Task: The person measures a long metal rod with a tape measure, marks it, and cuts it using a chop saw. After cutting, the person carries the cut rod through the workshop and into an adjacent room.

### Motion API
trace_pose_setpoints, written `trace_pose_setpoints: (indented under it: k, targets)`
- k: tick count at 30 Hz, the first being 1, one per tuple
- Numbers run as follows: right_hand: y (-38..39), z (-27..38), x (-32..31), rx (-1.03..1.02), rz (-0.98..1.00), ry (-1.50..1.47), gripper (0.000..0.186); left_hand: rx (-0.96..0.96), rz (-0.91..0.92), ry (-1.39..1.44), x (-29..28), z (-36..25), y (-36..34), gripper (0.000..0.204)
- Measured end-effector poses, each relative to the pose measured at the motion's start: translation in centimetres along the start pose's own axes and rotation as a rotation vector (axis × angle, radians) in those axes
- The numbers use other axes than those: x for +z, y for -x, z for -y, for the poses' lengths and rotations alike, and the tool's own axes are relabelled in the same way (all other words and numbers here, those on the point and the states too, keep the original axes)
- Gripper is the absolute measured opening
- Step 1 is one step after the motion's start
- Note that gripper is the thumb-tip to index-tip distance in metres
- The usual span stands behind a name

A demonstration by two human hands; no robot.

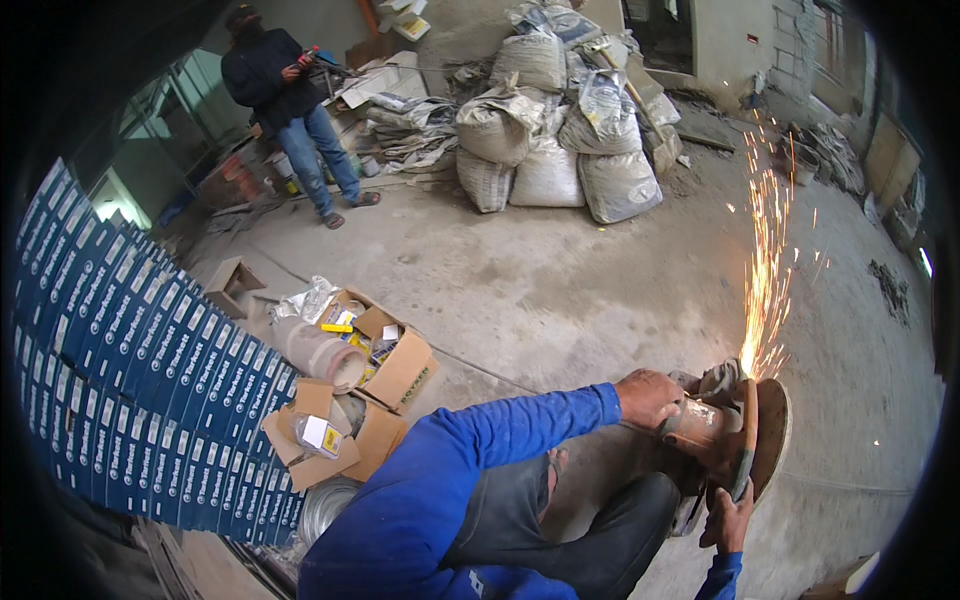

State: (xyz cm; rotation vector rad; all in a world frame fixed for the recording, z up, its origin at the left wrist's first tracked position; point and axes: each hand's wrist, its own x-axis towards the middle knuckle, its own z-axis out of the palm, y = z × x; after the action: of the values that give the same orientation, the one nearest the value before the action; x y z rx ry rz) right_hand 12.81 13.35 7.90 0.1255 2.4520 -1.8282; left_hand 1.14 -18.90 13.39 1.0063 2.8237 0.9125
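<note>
A power cut-off saw [700, 428] with a worn, pale motor body stands low on the floor at the right. Beside it is its thin brown disc [750, 425], seen edge-on, with a round pale plate [778, 440] to the right. Bright sparks [766, 270] stream away from the disc's far edge. My left hand [650, 397] is closed against the saw's left end, its sleeve blue. Below the disc, my right hand [730, 518] has its fingers closed at a dark, narrow edge; exactly what they grip is hidden.
Open cardboard boxes [400, 372] of small packages and a pale cylinder [318, 352] lie at the left. Blue boxes [140, 370] are stacked behind them. A person [290, 90] stands at the far left. Full sacks [560, 130] are piled at the back. A cable [480, 370] crosses the floor.
</note>
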Motion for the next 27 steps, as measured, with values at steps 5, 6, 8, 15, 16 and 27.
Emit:
trace_pose_setpoints:
  k: [5, 6, 8, 15, 16, 27]
  targets:
    - [0.0, 0.4, 0.2, 0.085, -0.011, 0.030, 0.060, 0.037, 0.046, 0.106, -0.1, 0.3, -0.2, 0.026]
    - [0.2, 0.5, 0.1, 0.071, -0.038, 0.071, 0.061, 0.023, 0.037, 0.069, -0.2, 0.1, -0.2, 0.025]
    - [0.4, 0.6, -0.1, 0.139, -0.048, 0.099, 0.064, 0.018, 0.037, -0.023, -0.7, -0.3, 0.0, 0.022]
    - [0.5, 1.0, -0.2, 0.158, -0.042, 0.101, 0.068, -0.025, 0.076, 0.000, -1.8, -1.3, 0.1, 0.025]
    - [0.5, 1.0, -0.2, 0.130, -0.037, 0.094, 0.068, -0.043, 0.085, -0.006, -1.7, -1.3, 0.0, 0.025]
    - [0.5, 0.3, -0.1, 0.072, -0.052, 0.119, 0.068, 0.013, 0.035, -0.001, -1.4, -1.1, -0.2, 0.022]
